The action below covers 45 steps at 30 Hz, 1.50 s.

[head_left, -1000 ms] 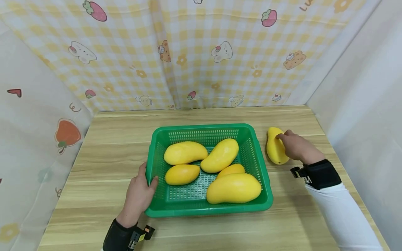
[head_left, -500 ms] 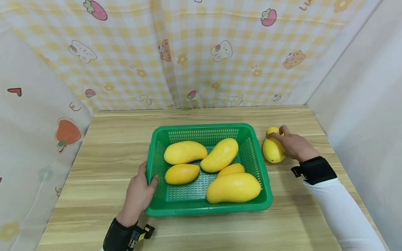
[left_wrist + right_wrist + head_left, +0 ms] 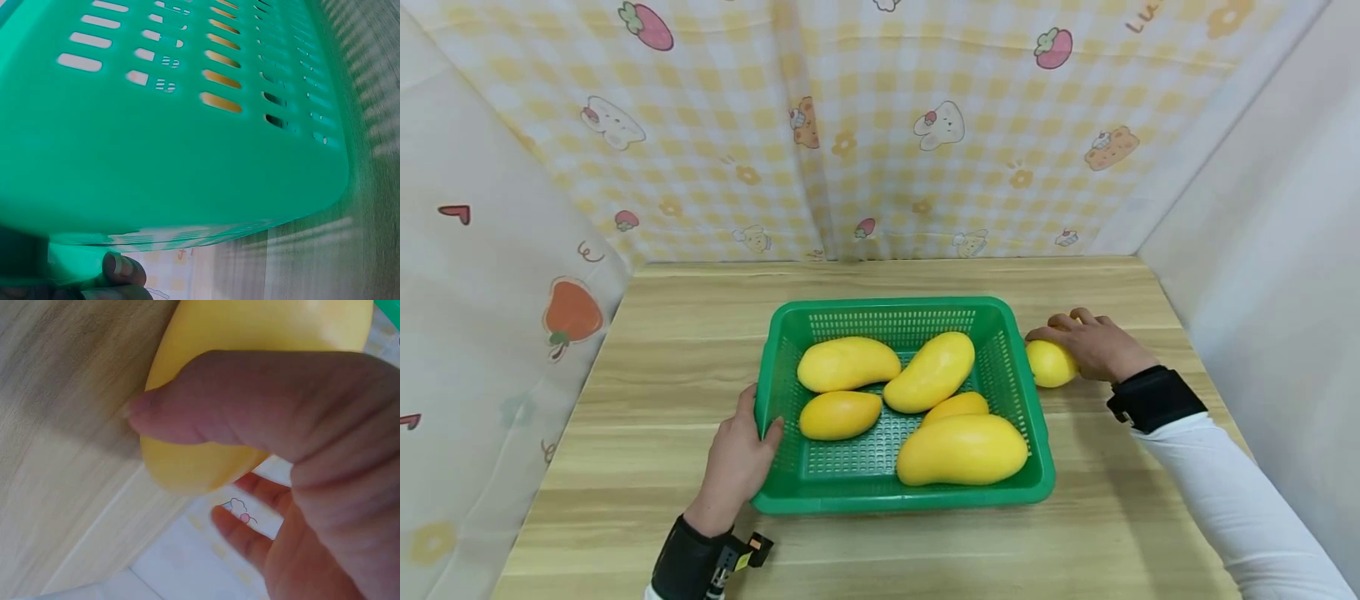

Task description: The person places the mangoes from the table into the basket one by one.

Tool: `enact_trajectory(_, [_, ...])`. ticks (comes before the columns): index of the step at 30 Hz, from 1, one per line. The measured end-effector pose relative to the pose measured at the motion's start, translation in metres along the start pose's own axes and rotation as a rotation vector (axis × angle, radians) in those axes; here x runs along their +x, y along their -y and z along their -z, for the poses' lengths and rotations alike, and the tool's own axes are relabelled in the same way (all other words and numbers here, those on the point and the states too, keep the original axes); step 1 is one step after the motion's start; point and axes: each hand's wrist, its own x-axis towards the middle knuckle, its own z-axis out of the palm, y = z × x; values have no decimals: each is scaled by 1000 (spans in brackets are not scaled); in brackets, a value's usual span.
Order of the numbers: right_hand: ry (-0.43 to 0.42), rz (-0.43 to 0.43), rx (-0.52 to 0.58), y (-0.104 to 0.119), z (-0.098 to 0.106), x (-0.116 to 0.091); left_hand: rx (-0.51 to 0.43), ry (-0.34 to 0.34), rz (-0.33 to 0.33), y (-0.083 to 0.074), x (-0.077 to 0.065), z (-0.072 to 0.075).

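Observation:
Around the left rim of the green plastic basket (image 3: 891,504) my left hand (image 3: 737,458) is hooked, thumb inside and fingers outside. Several yellow mangoes (image 3: 928,372) lie in the basket, one partly hidden under a larger mango (image 3: 962,450). Just beyond the basket's right side, another mango (image 3: 1051,364) is on the table under my right hand (image 3: 1097,346). The right wrist view shows the thumb (image 3: 206,403) across that mango (image 3: 187,465), with the other fingers reaching round its far side. The left wrist view shows the basket's slotted wall (image 3: 156,144) and some fingertips (image 3: 124,267).
The basket stands on a wood-grain table (image 3: 685,325). A yellow checked curtain (image 3: 872,192) hangs along the back edge. White cloth walls (image 3: 1262,225) close off both sides.
My right hand has shifted its hold from the mango's right side to over its top, and the mango has moved slightly left, up to the basket. The left hand stays put.

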Motion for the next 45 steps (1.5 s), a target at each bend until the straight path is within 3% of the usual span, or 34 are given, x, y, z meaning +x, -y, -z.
enact_trajectory(4, [-1, 14, 77, -2, -1, 0, -7, 2, 4, 1, 0, -1])
enact_trajectory(8, [27, -44, 156, -3, 7, -3, -15, 5, 8, 2, -2, -1])
enact_trajectory(14, [72, -169, 156, -10, 39, -14, -23, -7, -2, 1, -2, 0])
enact_trajectory(19, [14, -182, 130, -6, 70, -21, -28, -5, -6, -1, 0, 0])
enact_trajectory(24, [-69, -100, 126, 17, 94, -17, -20, -4, 0, -1, 0, 1])
enact_trajectory(32, [-135, 93, 151, 73, 125, -4, -17, -5, 3, -1, -1, 1])
enact_trajectory(38, [-147, 276, 89, 114, 127, 12, -17, 2, 15, 0, -2, 1])
enact_trajectory(45, [-116, 412, 28, 155, 126, 34, -1, -20, -17, 2, -2, -1])
